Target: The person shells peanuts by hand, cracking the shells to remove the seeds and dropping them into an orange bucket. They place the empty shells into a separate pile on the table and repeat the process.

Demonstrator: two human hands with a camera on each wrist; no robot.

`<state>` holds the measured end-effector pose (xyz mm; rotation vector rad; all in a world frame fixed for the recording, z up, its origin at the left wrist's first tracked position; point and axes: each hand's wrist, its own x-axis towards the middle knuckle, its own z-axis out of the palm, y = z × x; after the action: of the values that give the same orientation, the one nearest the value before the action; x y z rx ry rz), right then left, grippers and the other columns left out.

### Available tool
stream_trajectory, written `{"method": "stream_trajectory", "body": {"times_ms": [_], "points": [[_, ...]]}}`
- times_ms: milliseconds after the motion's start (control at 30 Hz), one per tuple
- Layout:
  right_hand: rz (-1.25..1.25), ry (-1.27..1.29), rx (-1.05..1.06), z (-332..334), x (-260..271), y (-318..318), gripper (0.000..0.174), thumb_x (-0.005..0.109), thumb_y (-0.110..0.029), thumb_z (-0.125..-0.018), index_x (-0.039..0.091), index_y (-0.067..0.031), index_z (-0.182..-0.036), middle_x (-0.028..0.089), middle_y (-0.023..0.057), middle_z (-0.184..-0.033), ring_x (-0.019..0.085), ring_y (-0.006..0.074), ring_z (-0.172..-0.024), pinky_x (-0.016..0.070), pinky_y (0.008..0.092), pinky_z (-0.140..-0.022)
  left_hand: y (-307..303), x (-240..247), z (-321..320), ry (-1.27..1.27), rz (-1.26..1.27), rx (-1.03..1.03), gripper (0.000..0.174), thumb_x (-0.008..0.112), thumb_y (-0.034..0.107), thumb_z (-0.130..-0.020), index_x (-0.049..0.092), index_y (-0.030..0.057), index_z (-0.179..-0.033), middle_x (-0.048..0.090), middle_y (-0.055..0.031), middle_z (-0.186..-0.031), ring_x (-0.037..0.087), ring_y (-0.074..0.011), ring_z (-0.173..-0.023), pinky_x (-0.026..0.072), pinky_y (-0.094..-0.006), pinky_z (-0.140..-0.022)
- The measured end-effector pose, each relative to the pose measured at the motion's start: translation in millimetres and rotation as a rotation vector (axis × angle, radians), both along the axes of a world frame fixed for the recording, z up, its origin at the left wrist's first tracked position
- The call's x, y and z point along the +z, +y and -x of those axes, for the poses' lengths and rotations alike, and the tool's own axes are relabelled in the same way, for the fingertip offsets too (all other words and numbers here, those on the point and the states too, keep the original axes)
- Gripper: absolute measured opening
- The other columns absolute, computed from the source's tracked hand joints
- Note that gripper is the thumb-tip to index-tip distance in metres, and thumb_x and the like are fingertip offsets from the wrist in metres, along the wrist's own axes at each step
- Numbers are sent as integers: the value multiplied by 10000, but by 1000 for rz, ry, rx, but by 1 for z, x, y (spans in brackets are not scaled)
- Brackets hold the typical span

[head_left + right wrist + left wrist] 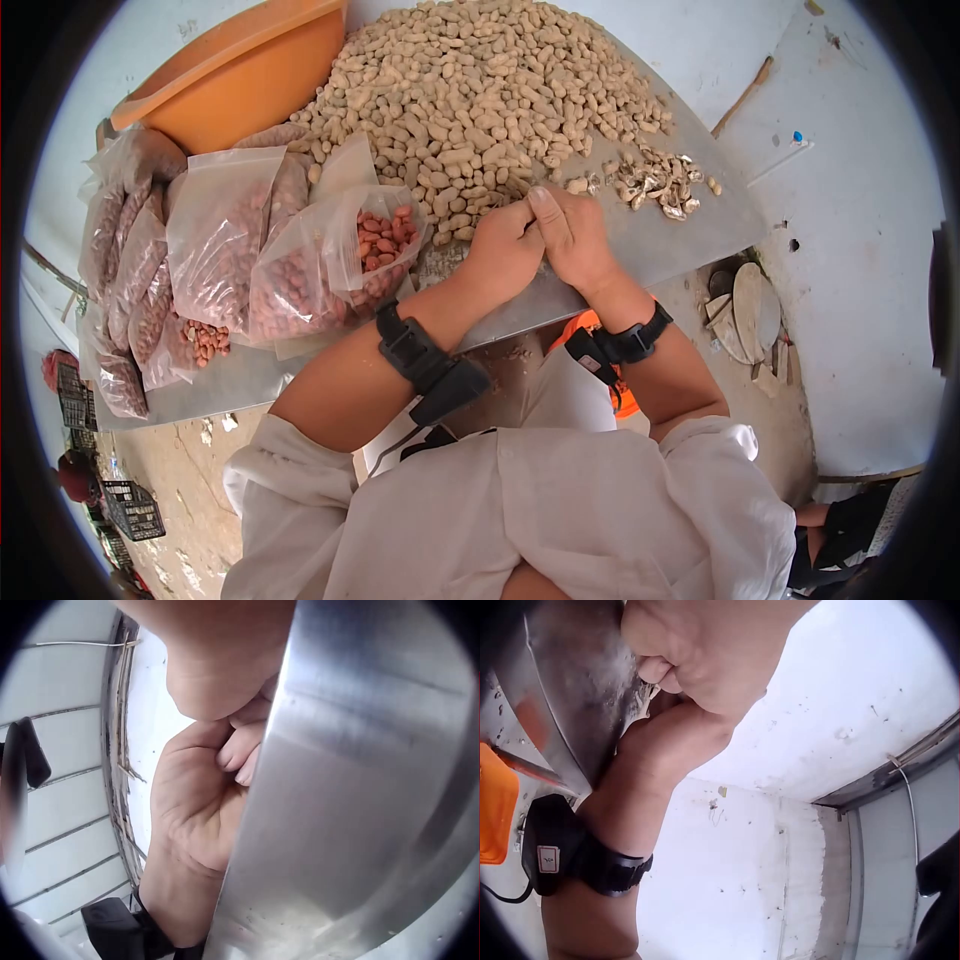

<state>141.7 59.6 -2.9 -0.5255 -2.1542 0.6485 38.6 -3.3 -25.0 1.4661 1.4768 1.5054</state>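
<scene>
My left hand [507, 250] and right hand [573, 238] meet over the metal tabletop's front part, thumbs side by side and fingers curled inward. In the left wrist view a pale bit of peanut shell [643, 699] shows between the left hand [712, 652] and the right hand [671, 742]; the fingers hide most of it. The right wrist view shows curled fingers [241, 748] partly behind the table edge [255, 795]. Directly beyond the hands spreads a large heap of unshelled peanuts [470, 100]. Cracked, emptied shells [658, 182] lie to the right of the hands.
Clear plastic bags of reddish peanut kernels [225, 230] stand on the left, one open bag [345, 262] close to the left forearm. Loose kernels [205, 342] lie by them. An orange basin [235, 85] sits behind. Black crates [133, 510] are on the floor at lower left.
</scene>
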Motion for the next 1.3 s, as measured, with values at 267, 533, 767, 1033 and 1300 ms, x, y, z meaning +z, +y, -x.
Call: {"method": "stream_trajectory", "body": {"times_ms": [267, 533, 767, 1033, 1300], "points": [[30, 36, -40, -2, -1, -3, 319, 457, -213, -891, 547, 7, -679, 513, 208, -593, 515, 390, -568, 402, 417, -507, -5, -1, -2, -374, 105, -139, 186, 486, 55, -832, 610, -37, -936, 548, 27, -764, 450, -29, -638, 350, -176, -523], [839, 198, 258, 1, 7, 3, 310, 483, -250, -894, 625, 24, -861, 502, 3, -639, 408, 76, -571, 342, 239, -508, -1, 5, 2, -237, -69, -61, 146, 497, 45, -868, 601, -53, -900, 561, 3, -787, 469, -48, -706, 392, -186, -615], [1080, 182, 349, -3, 8, 13, 320, 477, -230, -898, 595, 49, -1001, 560, 24, -743, 450, 45, -568, 291, 167, -418, 2, 0, 6, -135, -97, -1, 171, 533, 112, -856, 611, -34, -812, 575, -54, -668, 507, -92, -621, 426, -243, -598], [1324, 379, 465, -11, 5, 17, 252, 462, -142, -905, 572, 57, -1014, 553, 48, -751, 406, 69, -513, 279, 186, -410, 1, 9, 9, -353, 19, -26, 230, 503, 144, -894, 627, -49, -879, 591, -5, -745, 500, -60, -645, 415, -214, -591], [1064, 532, 315, 0, 10, 9, 73, 616, -54, -811, 570, -5, -840, 559, 23, -687, 518, 84, -553, 367, 188, -469, -1, 16, 12, -961, 144, -179, 183, 441, 190, -936, 552, 52, -892, 450, 32, -669, 346, -48, -507, 274, -194, -443]]}}
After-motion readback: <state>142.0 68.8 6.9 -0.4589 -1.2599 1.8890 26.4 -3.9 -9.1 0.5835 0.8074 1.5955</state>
